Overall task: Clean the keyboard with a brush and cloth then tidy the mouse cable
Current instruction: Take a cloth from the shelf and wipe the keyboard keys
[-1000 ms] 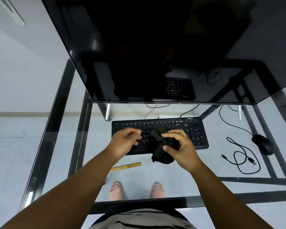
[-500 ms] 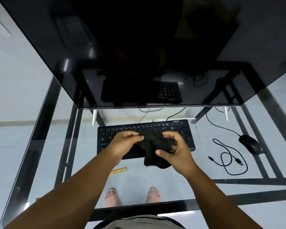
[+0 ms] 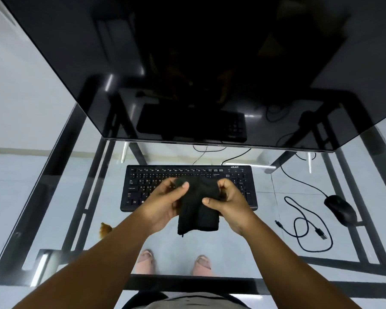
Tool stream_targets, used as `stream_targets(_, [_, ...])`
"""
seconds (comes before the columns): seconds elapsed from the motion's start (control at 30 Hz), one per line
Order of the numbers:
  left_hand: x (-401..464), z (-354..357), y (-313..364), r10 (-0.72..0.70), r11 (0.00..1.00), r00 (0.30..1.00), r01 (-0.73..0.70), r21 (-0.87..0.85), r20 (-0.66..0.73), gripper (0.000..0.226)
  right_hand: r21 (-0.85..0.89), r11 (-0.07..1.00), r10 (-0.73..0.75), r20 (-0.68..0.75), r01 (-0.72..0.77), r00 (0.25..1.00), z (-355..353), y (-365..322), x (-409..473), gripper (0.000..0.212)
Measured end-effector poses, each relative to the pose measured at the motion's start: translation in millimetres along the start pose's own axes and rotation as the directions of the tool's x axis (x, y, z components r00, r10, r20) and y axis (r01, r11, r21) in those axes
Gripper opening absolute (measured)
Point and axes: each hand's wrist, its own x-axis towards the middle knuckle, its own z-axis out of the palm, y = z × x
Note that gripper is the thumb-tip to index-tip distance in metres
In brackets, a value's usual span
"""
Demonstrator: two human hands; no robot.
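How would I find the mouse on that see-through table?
Start at the big dark monitor, then drop to the black keyboard on the glass desk. Look right of the keyboard, past the loose coiled cable. The mouse is the smooth black oval there, with a thin cord running back towards the monitor.

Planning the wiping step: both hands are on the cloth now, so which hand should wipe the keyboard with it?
Probably the right hand: it grips the cloth over the keyboard middle, and the mouse cable lies on its side. The left hand could steady the keyboard.
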Motion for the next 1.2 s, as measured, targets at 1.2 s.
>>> stream_targets(1.2, [-101.8, -166.9, 18.0, -0.114, 0.991, 0.986, 0.121, 0.053, -0.117, 0.053, -0.877, 0.451, -0.248, 0.052, 0.163, 0.967, 123.2, 66.8, -34.0, 0.011])
